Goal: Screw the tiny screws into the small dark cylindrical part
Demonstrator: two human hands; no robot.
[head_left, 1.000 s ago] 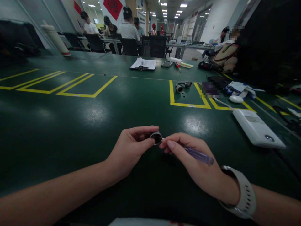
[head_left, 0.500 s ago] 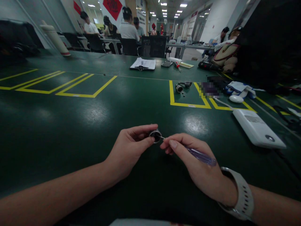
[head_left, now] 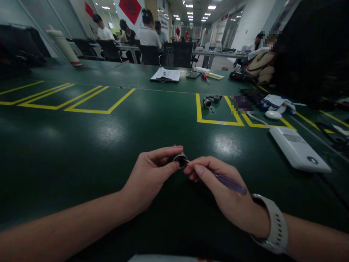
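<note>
Between the thumb and fingers of my left hand (head_left: 152,174) is a small round metal part (head_left: 180,157), its hollow end turned toward me and to the right. My right hand (head_left: 220,185) grips a screwdriver with a translucent purple handle (head_left: 230,183). The screwdriver's thin shaft (head_left: 187,160) reaches into the opening of the metal part, and its tip is hidden inside. Both hands are above the dark green table (head_left: 81,160), close together.
Further metal parts (head_left: 207,103) lie inside a yellow taped box at the back right. A white device (head_left: 300,149) with a cable stands at the right. Toward the back are a clipboard (head_left: 165,75), a phone (head_left: 193,74), a red-handled tool (head_left: 205,77) and a cup (head_left: 64,47).
My right hand and the screwdriver have shifted slightly left, so less of the shaft shows outside the metal part. My left hand holds the part in nearly the same place.
</note>
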